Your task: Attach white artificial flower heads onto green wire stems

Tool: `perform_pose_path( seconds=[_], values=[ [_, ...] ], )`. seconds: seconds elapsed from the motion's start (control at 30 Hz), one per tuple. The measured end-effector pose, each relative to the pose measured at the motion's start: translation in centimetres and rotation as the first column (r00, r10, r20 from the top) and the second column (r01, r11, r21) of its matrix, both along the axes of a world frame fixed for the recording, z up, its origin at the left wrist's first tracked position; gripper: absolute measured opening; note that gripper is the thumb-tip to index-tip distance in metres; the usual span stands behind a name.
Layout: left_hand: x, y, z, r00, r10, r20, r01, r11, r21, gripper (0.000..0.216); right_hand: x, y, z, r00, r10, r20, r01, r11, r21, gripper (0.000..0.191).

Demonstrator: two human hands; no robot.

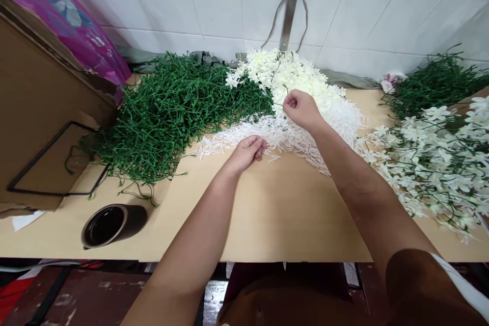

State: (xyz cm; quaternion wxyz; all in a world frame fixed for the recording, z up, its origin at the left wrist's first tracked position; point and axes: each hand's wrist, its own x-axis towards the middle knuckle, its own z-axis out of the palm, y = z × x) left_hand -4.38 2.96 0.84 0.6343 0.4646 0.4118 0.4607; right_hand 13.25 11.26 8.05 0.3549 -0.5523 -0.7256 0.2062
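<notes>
Bare forearms point(198, 224) reach forward over the table point(275, 214), the right hand point(301, 108) farther out, thumb and finger pinched, seemingly on a thin green stem point(278, 105); the left hand point(250, 153) is curled closed, nothing visible in it. Just beyond the right hand lie loose pale blossoms point(301, 69), with white strands point(298, 137) between the hands and beneath the right, and a heap of green stems point(183, 107) left of both. White flowers on stems point(439, 153), right of the right forearm, look already put together; plenty of loose parts appear left. Brown sheeting tops the table; a dark mug point(137, 219) stands left of the left forearm, and a tiled wall point(217, 0) rises beyond the hands.
</notes>
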Motion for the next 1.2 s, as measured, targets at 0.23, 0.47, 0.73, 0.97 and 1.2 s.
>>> perform_pose_path(
  seconds=[0.23,0.47,0.73,0.97,1.2],
  values=[
    [0.2,-0.4,0.2,0.999,0.031,0.018,-0.031,1.0,0.003,0.037,1.3,-5.0,0.2,0.922,0.214,-0.324,-0.277,0.946,-0.166,0.009],
    [0.4,-0.7,0.6,0.998,0.049,0.028,-0.049,0.998,0.026,0.05,0.7,-8.6,-2.1,0.951,0.264,-0.163,-0.301,0.913,-0.276,0.009],
    [0.5,-0.4,0.3,0.999,0.03,-0.02,-0.03,0.999,0.036,0.043,2.8,-9.4,-2.2,0.761,0.56,-0.327,-0.648,0.647,-0.401,0.015],
    [1.0,-0.9,0.6,0.984,-0.037,-0.175,0.035,0.999,-0.019,0.022,3.9,-4.0,-0.7,0.9,0.187,-0.393,-0.327,0.886,-0.329,0.011],
    [1.2,-1.1,0.2,0.96,-0.095,-0.264,0.094,0.995,-0.015,0.015,-0.6,-0.6,-3.2,0.95,-0.005,0.313,0.017,0.999,-0.037,0.022]
  ],
)
